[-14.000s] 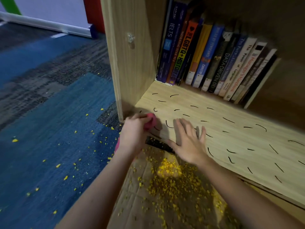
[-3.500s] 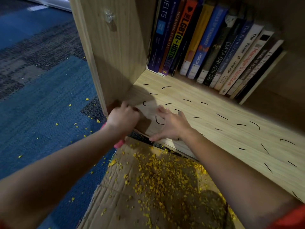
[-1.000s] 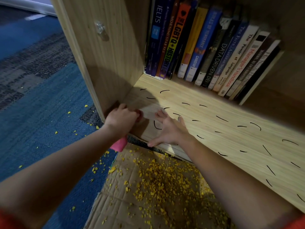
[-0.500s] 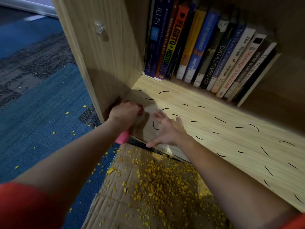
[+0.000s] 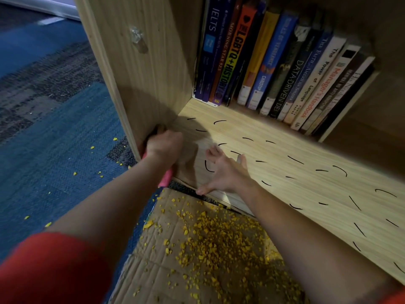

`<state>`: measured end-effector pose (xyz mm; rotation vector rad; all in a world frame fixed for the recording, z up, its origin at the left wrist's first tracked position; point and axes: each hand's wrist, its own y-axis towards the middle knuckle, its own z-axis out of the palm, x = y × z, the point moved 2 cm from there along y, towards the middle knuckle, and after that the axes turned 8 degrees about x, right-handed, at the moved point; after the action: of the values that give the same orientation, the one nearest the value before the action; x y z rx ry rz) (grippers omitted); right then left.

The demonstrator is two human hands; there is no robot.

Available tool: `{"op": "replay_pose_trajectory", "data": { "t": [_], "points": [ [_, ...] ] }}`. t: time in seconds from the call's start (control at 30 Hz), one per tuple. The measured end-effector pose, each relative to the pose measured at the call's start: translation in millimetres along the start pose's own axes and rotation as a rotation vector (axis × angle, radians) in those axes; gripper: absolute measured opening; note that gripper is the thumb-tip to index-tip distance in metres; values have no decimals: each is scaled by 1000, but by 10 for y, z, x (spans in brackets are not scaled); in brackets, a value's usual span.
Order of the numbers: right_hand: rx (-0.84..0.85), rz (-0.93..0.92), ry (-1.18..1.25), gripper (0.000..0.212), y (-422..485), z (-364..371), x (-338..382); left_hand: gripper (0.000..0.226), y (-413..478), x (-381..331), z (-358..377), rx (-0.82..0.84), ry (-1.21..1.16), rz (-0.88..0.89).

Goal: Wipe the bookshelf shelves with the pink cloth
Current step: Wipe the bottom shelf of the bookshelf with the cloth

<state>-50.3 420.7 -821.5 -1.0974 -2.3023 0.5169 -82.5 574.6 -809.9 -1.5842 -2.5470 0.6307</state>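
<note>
Head camera looks down at my two hands at the front left corner of the bottom bookshelf shelf (image 5: 306, 194). My left hand (image 5: 163, 145) has its fingers curled round the pink cloth (image 5: 166, 179) and presses it into the corner, against the wooden side panel (image 5: 140, 84). Most of the cloth is hidden under my hand; one pink end sticks out below my wrist, over the front edge of the shelf. My right hand (image 5: 223, 174) lies just beside it on the shelf, with the fingers straight and spread and the thumb along the front edge; it holds nothing.

Short curved black marks (image 5: 209, 166) are drawn all over the shelf surface. At the back stands a row of books, the ones on the right leaning to the left. I can read these spines: "IELTS" (image 5: 211, 51), "MORNING STAR 923" (image 5: 225, 51), "THE LGBTQ+ HISTORY" (image 5: 235, 58), a blue spine with "CHRISTOP" (image 5: 268, 69), "DATA-DRIVEN DEI" (image 5: 288, 86), "The Power of Language" (image 5: 315, 80) and "Manager's Handbook" (image 5: 322, 93). The other spines are too dark or too blurred for me.

On the floor in front of the shelf lies a flat piece of cardboard (image 5: 175, 270) covered with yellow crumbs (image 5: 214, 244); some crumbs are also scattered on the blue carpet (image 5: 54, 139). A small clear peg (image 5: 136, 37) sits on the side panel. My red sleeve (image 5: 50, 268) shows at the lower left.
</note>
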Motion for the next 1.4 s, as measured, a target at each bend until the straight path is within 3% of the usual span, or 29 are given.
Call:
{"op": "replay_pose_trajectory", "data": {
  "t": [0.13,0.27,0.43,0.67,0.9,1.1,1.27,1.4],
  "points": [
    [1,22,-59,116,-17,-26,16,30,20,-139,49,-36,-89,31],
    [-6,47,-69,110,-64,-18,84,37,-268,-131,141,-18,39,179],
    [-50,51,-119,98,-116,52,93,37,-293,-82,206,-58,72,156],
    [-44,49,-84,104,-75,55,45,27,106,-170,62,-44,-84,81],
    [-65,15,-43,102,-76,68,23,34,-205,64,259,-48,169,209],
    [-61,13,-11,109,-56,67,2,33,170,-137,40,-48,-48,101],
    [-40,17,9,110,-61,66,16,31,30,-136,136,-65,81,166],
    [-35,30,17,110,-38,84,-1,48,-299,55,361,-88,205,277]
  ]
}}
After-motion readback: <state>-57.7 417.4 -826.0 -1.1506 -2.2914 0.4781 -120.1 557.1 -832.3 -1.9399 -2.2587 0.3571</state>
